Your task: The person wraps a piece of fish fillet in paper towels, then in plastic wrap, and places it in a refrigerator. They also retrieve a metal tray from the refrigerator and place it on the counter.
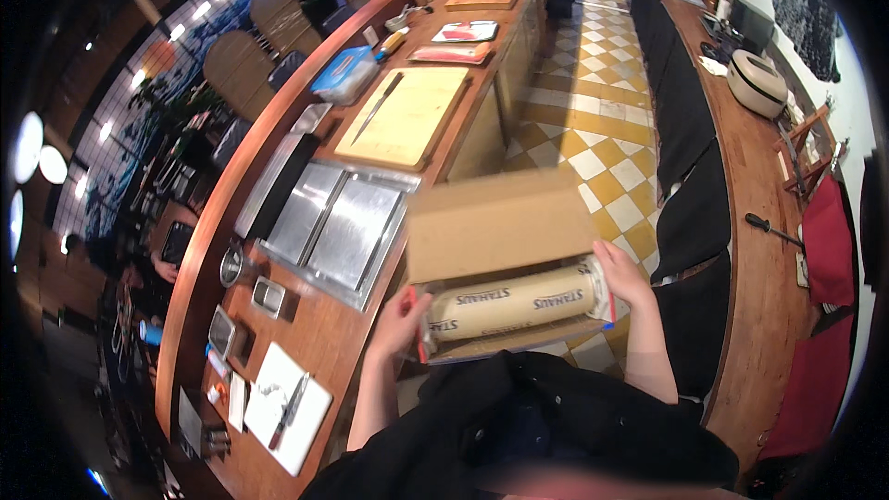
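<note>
An open cardboard box (495,222) is held in front of my body, its tall lid flap standing up at the far side. Inside lies a long beige cylindrical roll (509,306) with printed markings and pale end caps. My left hand (400,317) grips the left end of the box, fingers bent around its side. My right hand (619,273) grips the right end, thumb at the upper edge beside the roll.
Left, a wooden counter (278,315) holds steel trays (361,231), cutting boards (417,111) with knives and small containers. Right, another counter (750,176) carries a beige cooker (755,83) and screwdriver-like tool (769,227). Checkered floor (588,111) runs between. Someone's hand (165,268) shows beyond the left counter.
</note>
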The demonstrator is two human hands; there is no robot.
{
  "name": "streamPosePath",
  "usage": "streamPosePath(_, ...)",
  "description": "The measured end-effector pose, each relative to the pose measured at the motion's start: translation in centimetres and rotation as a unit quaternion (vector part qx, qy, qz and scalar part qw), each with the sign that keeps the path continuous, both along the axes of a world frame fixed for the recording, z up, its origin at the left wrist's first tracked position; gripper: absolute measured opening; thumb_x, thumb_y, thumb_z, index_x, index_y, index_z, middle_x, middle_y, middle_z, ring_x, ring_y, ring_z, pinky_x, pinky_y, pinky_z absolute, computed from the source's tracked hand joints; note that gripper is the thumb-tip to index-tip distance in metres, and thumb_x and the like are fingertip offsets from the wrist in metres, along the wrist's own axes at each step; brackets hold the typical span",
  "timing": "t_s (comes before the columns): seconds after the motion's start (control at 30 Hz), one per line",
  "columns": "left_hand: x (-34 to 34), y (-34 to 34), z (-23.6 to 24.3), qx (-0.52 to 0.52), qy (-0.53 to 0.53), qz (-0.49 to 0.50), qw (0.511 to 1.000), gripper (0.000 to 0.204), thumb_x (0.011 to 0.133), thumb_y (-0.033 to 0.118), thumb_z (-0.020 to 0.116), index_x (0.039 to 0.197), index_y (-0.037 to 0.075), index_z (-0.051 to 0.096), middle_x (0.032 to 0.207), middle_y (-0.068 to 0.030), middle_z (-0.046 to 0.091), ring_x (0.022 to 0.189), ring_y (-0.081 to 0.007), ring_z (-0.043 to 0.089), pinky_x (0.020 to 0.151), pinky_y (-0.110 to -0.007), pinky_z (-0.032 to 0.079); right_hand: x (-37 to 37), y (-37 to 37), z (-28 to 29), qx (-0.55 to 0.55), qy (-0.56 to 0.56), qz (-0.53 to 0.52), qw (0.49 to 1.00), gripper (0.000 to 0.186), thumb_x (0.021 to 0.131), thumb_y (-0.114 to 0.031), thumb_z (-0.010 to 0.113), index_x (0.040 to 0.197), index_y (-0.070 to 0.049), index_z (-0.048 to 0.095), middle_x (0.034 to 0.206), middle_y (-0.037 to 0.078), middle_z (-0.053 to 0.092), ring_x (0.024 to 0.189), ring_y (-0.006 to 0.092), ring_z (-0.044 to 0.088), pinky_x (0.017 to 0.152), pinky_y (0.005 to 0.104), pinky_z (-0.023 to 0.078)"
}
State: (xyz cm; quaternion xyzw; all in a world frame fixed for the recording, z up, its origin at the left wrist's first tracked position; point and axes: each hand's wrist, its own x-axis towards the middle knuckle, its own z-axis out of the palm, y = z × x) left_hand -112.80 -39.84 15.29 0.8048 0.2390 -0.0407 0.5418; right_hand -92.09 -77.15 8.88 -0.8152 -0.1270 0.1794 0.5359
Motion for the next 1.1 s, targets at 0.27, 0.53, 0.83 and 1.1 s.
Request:
streamPosePath(0.27,26.1,-2.8,-9.4,-0.159,-0.048,-0.209,0.964,0.053,0.101,0.021,0.060,0.150,0.008,0.045,0.109,-0.0023,0.069,0.093,-0.0081,0.062,0.084,-0.027,0.051,11.0,-8.9,-2.7,-0.040,0.090,-0.178,0.979,0.043,0.107,-0.033,0.043,0.121,0.003,0.063,0.109,0.014,0.071,0.102,0.0217,0.064,0.093,0.0330,0.047)
streamPosePath(0.53,54.2,-4.3,-4.0,-0.074,-0.064,-0.358,0.929,0.088,0.089,0.051,0.070,0.155,0.004,0.035,0.087,-0.0094,0.065,0.078,-0.0161,0.060,0.073,-0.031,0.049,24.3,-11.1,1.5,0.027,0.091,-0.329,0.939,0.044,0.109,-0.033,0.039,0.119,0.002,0.064,0.106,0.005,0.068,0.093,0.0109,0.062,0.085,0.0291,0.049)
streamPosePath(0.83,75.4,-5.2,-6.4,-0.070,-0.085,-0.350,0.930,0.085,0.091,0.039,0.074,0.155,0.001,0.032,0.084,-0.0043,0.062,0.076,-0.0102,0.057,0.069,-0.026,0.048,42.4,-11.4,-3.2,-0.002,0.119,-0.364,0.924,0.046,0.109,-0.034,0.040,0.120,0.003,0.065,0.111,0.007,0.069,0.099,0.0131,0.062,0.089,0.0305,0.048)
streamPosePath(1.1,90.2,0.3,-6.3,-0.170,-0.148,-0.075,0.971,0.061,0.097,0.026,0.064,0.150,0.004,0.043,0.112,-0.0096,0.066,0.106,-0.0148,0.060,0.095,-0.029,0.048,74.1,-7.2,-3.0,0.047,0.139,-0.201,0.969,0.041,0.108,-0.042,0.037,0.122,-0.010,0.060,0.075,-0.003,0.057,0.048,0.0031,0.044,0.037,0.0209,0.029)
